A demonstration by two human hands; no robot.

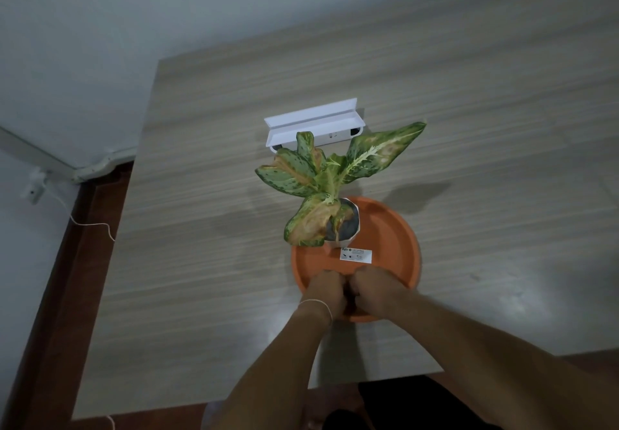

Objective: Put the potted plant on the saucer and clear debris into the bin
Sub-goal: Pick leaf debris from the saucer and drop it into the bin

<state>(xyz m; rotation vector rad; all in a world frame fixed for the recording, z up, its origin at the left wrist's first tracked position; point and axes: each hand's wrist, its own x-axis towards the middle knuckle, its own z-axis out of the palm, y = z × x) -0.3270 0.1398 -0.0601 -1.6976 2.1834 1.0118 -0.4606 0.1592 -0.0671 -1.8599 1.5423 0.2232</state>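
The potted plant (pixel 330 195) already stands on the saucer (pixel 395 245); both hands' fingers (pixel 330 277) curl at its near rim, grip unclear; no bin visible.

We see a table (pixel 201 228) with a pale wood-grain top, smooth, with a soft sheen where light reflects in the lower right of the frame. The orange saucer (pixel 395 245) in the centre looks like smooth plastic with a matt to slightly satin finish, and it carries a small white paper label (pixel 355 255). The white pot (pixel 353 225) seems smooth; its material we cannot tell. The leaves (pixel 378 151) look waxy and speckled. Above the centre, a white tray (pixel 311 121) appears to be smooth matt plastic. On the left wrist, a thin thread-like band (pixel 318 303).
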